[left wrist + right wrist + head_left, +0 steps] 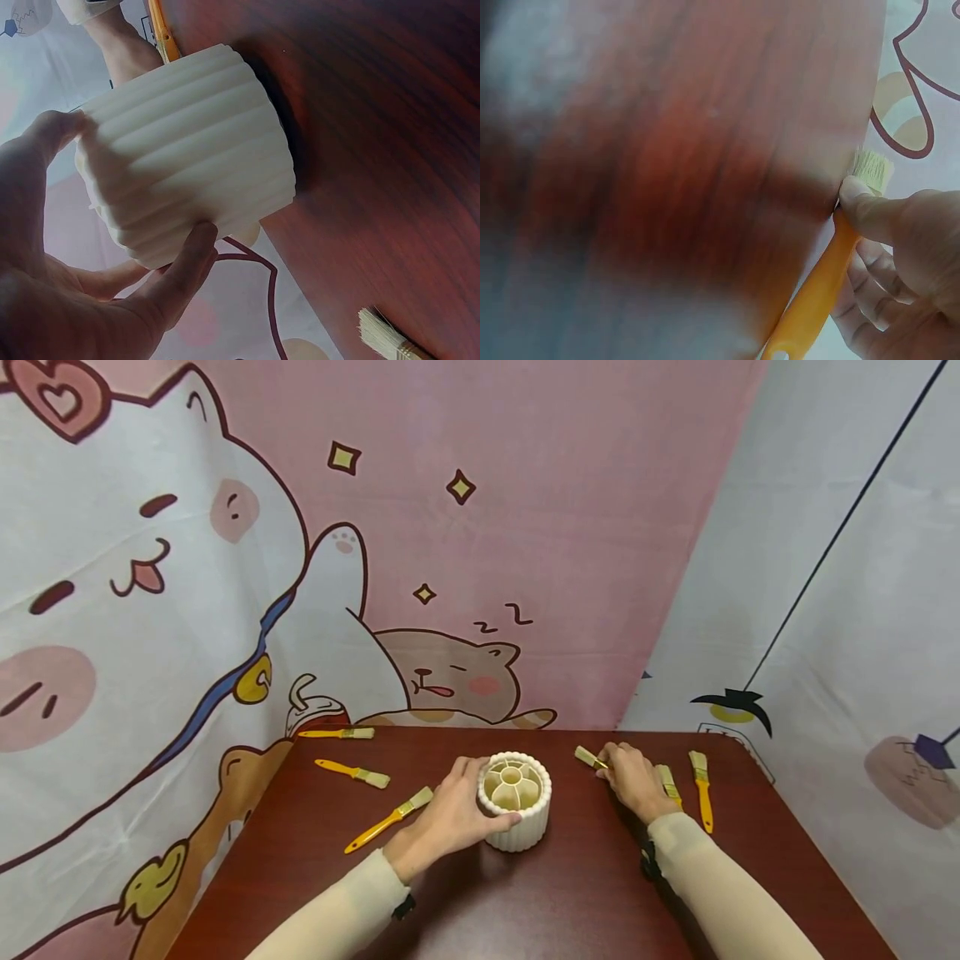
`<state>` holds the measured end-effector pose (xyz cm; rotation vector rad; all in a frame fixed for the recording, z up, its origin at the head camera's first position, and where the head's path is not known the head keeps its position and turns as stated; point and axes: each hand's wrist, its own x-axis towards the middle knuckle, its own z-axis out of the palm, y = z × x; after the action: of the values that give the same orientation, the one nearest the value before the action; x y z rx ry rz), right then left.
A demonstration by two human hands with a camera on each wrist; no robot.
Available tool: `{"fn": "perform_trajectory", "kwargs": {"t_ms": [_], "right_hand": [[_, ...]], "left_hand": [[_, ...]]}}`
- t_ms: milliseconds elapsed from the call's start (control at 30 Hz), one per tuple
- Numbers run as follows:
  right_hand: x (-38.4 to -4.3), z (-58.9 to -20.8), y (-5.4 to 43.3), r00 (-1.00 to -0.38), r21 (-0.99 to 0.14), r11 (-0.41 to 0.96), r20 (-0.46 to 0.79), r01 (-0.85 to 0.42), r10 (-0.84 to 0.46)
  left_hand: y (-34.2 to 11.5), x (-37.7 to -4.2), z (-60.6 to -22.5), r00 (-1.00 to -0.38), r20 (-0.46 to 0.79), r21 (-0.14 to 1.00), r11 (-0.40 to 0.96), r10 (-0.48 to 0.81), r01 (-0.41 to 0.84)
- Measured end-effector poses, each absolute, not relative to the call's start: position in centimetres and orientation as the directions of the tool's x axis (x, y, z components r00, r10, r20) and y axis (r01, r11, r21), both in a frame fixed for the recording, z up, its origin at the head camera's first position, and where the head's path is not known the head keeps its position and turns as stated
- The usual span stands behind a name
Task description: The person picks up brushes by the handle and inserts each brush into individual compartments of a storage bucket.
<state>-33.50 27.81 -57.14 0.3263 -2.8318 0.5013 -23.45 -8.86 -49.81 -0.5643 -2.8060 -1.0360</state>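
Observation:
A white ribbed round holder (525, 831) stands on the table, its open top split into petal-like compartments around a central ring. My left hand (450, 814) grips its side, thumb on the near wall and fingers behind; the left wrist view shows the thumb and fingers spread around the ribbed holder (187, 157). To the right, my right hand (632, 781) pinches a paintbrush (588, 756) with pale bristles. In the right wrist view, the thumb presses near the bristle end, and the yellow handle (817, 300) slants down away from the fingers.
Left of the holder lie three yellow-handled paintbrushes: one at the back (352, 733), one in the middle (351, 770) and one nearer (388, 821). Beyond my right hand are two more, an inner brush (668, 782) and an outer brush (702, 789). A cartoon-printed curtain (585, 568) hangs behind the table.

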Motion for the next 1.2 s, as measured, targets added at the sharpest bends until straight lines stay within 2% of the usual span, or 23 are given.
{"fn": "perform_trajectory", "kwargs": {"t_ms": [233,600,1200], "right_hand": [[-33.3,-57.0,27.9,-0.938,-0.315,0.908,0.296,-0.277,-0.183],[-32.5,-56.2,27.6,-0.894,-0.324,0.885,0.407,-0.335,-0.189],[-29.3,-52.7,25.6,-0.872,-0.428,0.823,0.464,-0.374,-0.155]], "left_hand": [[-9.0,-23.7,-50.0,-0.922,0.224,0.603,0.698,0.315,0.385],[-9.1,-23.9,-49.8,-0.917,0.221,0.609,0.688,0.332,0.395],[-9.5,-24.3,-50.2,-0.915,0.204,0.624,0.674,0.348,0.395]]}}
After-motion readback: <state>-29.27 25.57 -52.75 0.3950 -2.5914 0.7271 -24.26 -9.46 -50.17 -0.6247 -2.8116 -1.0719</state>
